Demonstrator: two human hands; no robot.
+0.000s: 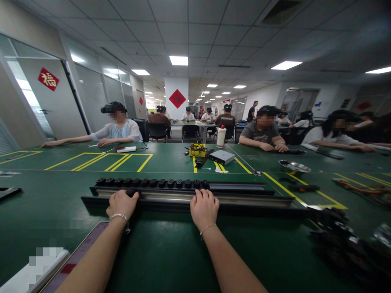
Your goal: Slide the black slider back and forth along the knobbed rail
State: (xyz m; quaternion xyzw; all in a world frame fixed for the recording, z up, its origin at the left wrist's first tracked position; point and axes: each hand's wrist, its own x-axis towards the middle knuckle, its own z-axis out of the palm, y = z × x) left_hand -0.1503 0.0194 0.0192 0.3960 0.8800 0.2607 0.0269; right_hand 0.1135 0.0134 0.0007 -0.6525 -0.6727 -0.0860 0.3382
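A long black rail with a shiny metal channel (244, 199) lies crosswise in front of me on the green table. Behind it is a second black rail (238, 186), with a row of small black blocks (161, 184) along its left and middle part. My left hand (120, 205) is closed at the left part of the front rail, thumb and forefinger around a small black block (132, 191). My right hand (204, 209) curls its fingers over the front rail near its middle; the fingertips are partly hidden.
At right lies a heap of black parts (345, 244), with a metal bowl (294, 167) farther back. A grey box (222, 157), a yellow box with cables (197, 150) and a bottle (221, 136) stand beyond the rails. A phone-like slab (82, 248) lies lower left. Other people sit opposite.
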